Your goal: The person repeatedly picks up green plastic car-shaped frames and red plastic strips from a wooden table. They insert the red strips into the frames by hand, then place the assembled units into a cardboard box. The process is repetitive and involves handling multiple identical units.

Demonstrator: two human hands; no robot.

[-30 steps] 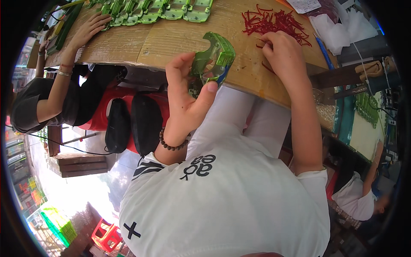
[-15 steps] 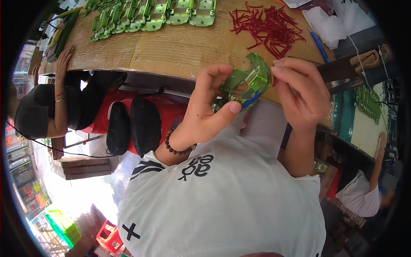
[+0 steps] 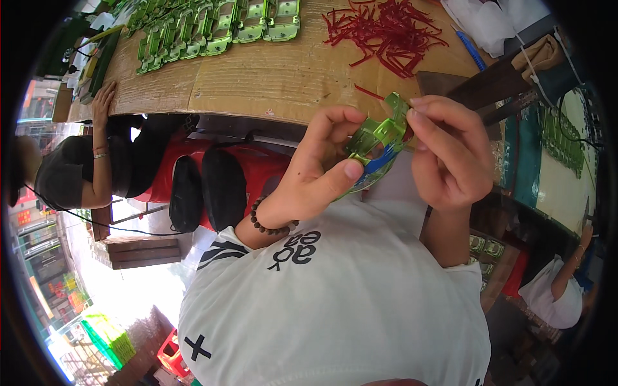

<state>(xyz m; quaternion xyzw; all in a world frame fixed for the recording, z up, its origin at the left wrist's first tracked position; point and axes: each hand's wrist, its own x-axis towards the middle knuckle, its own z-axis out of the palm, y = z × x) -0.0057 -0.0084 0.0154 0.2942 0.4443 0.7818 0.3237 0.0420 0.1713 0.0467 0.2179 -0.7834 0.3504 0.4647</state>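
Observation:
My left hand is closed around a translucent green plastic housing with a blue part along its side, thumb on the near edge. At the housing's right edge, my right hand pinches thumb and forefinger together. A bit of red strip shows under those fingertips; most of it is hidden. Beyond the housing, one loose red strip lies on the wooden table. Farther back is a tangled pile of thin red strips.
Rows of green housings lie at the back left of the table. A blue pen and white plastic bags are at the back right. A co-worker's hand rests on the table's left edge; another person sits at right.
The green housing has turned and tilted in my left hand, while my right fingertips stay at its edge. The view has shifted, and a single red strip now shows behind the housing.

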